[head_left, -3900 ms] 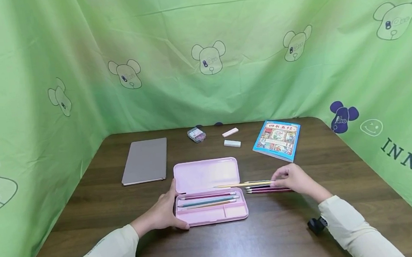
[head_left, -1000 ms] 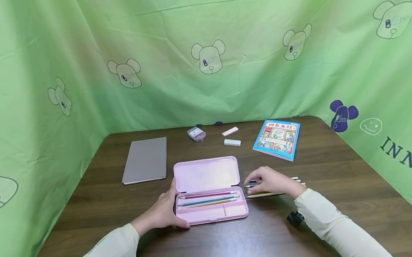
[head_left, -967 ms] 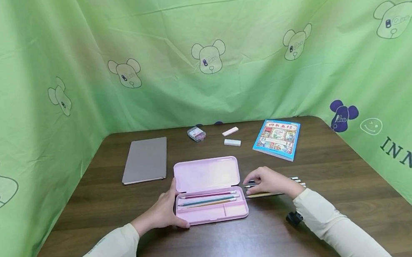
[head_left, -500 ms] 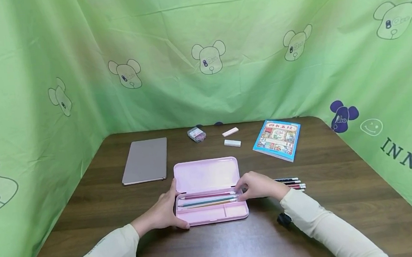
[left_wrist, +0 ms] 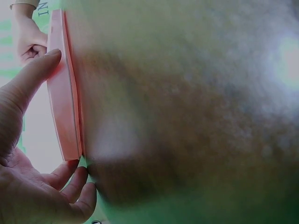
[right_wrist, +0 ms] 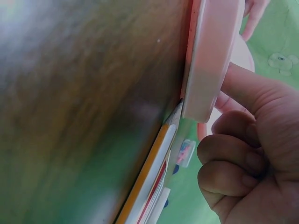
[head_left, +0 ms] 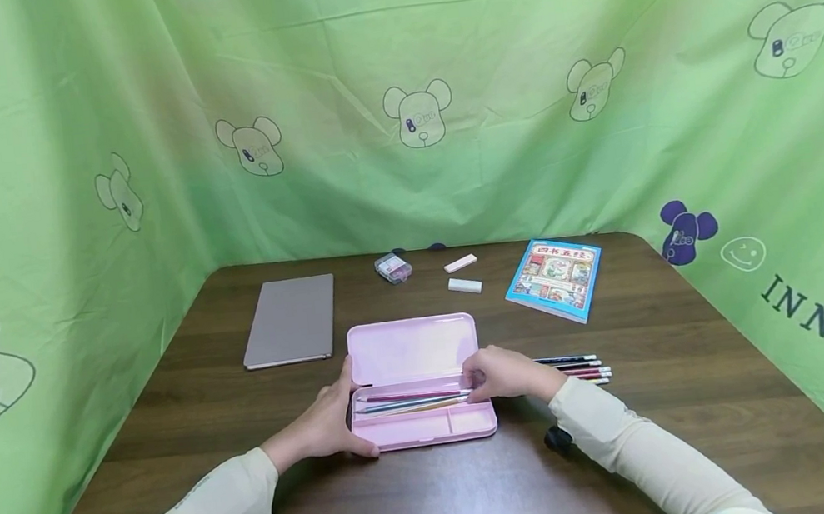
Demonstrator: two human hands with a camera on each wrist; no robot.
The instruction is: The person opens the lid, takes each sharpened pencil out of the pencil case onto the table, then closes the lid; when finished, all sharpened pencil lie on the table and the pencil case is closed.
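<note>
An open pink pencil case [head_left: 404, 433] lies on the table with its lid folded back. My left hand [head_left: 327, 421] grips its left end, thumb at the front edge and fingers round the side, as the left wrist view also shows on the case wall [left_wrist: 63, 102]. Inside the long compartment lie several pencils [head_left: 405, 405]. Thumb and forefinger of my right hand [head_left: 509, 372] reach over the right end and pinch at the pencils' ends, which the hand hides. Its other fingers are curled in the right wrist view. More pencils [head_left: 584, 369] lie on the table beneath the right wrist.
A grey notebook [head_left: 290, 320] lies at the left on the wooden table [head_left: 452, 496]. Toward the back are a small clear box [head_left: 393, 268] and two white blocks, the nearer white block [head_left: 464, 286] and the farther [head_left: 460, 263]. A blue-edged book [head_left: 556, 279] lies back right.
Earlier my right hand laid a yellow pencil among the pencils on the table. Since then it has moved left into the case, where the pencils have shifted slightly. My left hand has stayed put.
</note>
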